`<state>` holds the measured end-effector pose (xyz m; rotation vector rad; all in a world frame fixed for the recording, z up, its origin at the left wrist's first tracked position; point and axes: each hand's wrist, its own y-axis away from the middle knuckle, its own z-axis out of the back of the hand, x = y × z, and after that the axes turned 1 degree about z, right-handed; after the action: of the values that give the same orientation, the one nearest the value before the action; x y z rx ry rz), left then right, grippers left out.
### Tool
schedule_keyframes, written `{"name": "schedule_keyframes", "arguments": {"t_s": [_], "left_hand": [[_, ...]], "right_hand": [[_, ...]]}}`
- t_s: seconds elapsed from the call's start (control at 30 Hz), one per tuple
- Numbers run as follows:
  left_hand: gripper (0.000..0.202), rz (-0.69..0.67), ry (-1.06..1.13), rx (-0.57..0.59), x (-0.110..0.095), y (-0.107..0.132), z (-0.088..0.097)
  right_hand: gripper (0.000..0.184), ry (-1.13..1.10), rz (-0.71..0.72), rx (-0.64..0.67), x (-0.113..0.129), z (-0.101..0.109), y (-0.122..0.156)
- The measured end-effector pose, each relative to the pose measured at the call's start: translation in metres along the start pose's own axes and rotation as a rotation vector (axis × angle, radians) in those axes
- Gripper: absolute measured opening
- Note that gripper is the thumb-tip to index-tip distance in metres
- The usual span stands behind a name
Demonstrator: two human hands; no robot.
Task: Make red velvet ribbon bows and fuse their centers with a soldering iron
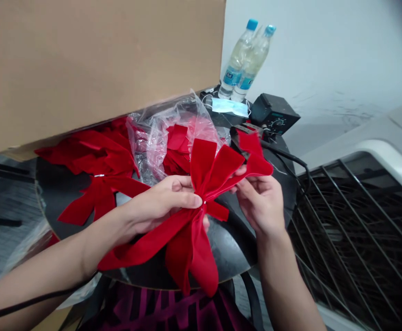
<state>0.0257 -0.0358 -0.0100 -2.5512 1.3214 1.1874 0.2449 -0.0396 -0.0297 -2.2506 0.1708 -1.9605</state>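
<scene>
A red velvet bow (201, 184) with several loops and tails is held up over the round black table (235, 239). My left hand (168, 200) pinches it at its gathered middle, the thumb lying on the knot. On the other side, my right hand (261, 197) has thumb and fingers closed on one of the bow's upper right loops. Part of the right fingers is hidden behind the ribbon. More red bows (97, 151) lie in a heap at the table's left, one with a thin silvery tie at its centre.
A clear plastic bag (156, 147) with red ribbon inside lies behind my hands. A large cardboard box (100, 59) stands at the back left. Two bottles (233, 69), a blue face mask (230, 107) and a black dial box (275, 115) are behind. A caged fan (356, 230) is at right.
</scene>
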Motion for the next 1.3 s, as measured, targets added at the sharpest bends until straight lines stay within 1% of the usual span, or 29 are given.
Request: {"name": "schedule_keyframes", "arguments": {"t_s": [0.07,0.13,0.2,0.3,0.37,0.4,0.5,0.6,0.73,0.8,0.87,0.93,0.97,1.0,1.03,1.07,1.13,1.17,1.2,1.23,1.3], "left_hand": [[0.022,0.016,0.006,-0.031,0.0,-0.001,0.002],[0.02,-0.015,-0.014,-0.087,-0.001,-0.002,0.002],[0.02,-0.056,-0.046,-0.123,-0.001,-0.003,0.002],[0.029,-0.111,-0.074,-0.115,-0.001,-0.003,0.0],[0.038,-0.157,-0.093,-0.111,0.0,-0.004,-0.001],[0.042,-0.184,-0.108,-0.113,0.001,-0.004,-0.001],[0.047,-0.25,-0.157,-0.14,0.003,-0.005,0.0],[0.05,-0.257,-0.181,-0.154,0.003,-0.005,0.0],[0.041,-0.145,-0.108,-0.068,0.003,-0.004,-0.003],[0.038,-0.105,-0.074,-0.059,0.002,-0.003,-0.003],[0.037,-0.112,-0.08,-0.084,0.001,-0.003,-0.001],[0.037,-0.119,-0.098,-0.108,-0.001,-0.003,0.0],[0.037,-0.117,-0.101,-0.113,-0.002,-0.002,0.001],[0.037,-0.116,-0.098,-0.115,-0.002,-0.002,0.001],[0.037,-0.111,-0.092,-0.114,-0.003,-0.001,0.002],[0.036,-0.106,-0.087,-0.106,-0.003,-0.001,0.001],[0.033,-0.095,-0.076,-0.094,-0.002,0.0,0.001],[0.033,-0.088,-0.067,-0.09,-0.002,0.001,0.0],[0.033,-0.079,-0.056,-0.091,-0.001,0.001,-0.001],[0.035,-0.07,-0.046,-0.098,-0.001,0.001,-0.001],[0.038,-0.057,-0.033,-0.121,0.0,0.001,-0.002]], "right_hand": [[0.016,0.053,0.03,-0.043,-0.002,0.007,-0.004],[0.017,0.08,0.016,-0.046,0.001,0.011,-0.006],[0.024,0.008,-0.094,0.026,0.007,0.011,-0.006],[0.034,-0.133,-0.33,0.168,0.016,0.003,-0.002],[0.031,-0.171,-0.408,0.19,0.018,-0.006,0.002],[0.028,-0.178,-0.419,0.176,0.018,-0.009,0.003],[0.024,-0.134,-0.381,0.124,0.013,-0.015,0.006],[0.025,-0.087,-0.327,0.098,0.009,-0.012,0.007],[0.027,-0.089,-0.26,0.132,0.006,-0.011,0.004],[0.025,-0.045,-0.245,0.139,0.006,-0.009,0.001],[0.024,0.099,-0.259,0.166,0.01,-0.003,0.001],[0.028,0.36,-0.246,0.194,0.018,0.007,0.007],[0.027,0.507,-0.202,0.191,0.023,0.012,0.013],[0.021,0.642,-0.119,0.178,0.029,0.016,0.019],[0.014,0.745,0.01,0.166,0.033,0.019,0.026],[0.012,0.82,0.159,0.177,0.037,0.02,0.032],[0.034,0.907,0.458,0.247,0.04,0.018,0.041],[0.043,0.934,0.566,0.291,0.039,0.015,0.043],[0.048,0.954,0.64,0.322,0.038,0.013,0.043],[0.049,0.965,0.68,0.339,0.036,0.012,0.042],[0.045,0.961,0.709,0.379,0.035,0.011,0.035]]}}
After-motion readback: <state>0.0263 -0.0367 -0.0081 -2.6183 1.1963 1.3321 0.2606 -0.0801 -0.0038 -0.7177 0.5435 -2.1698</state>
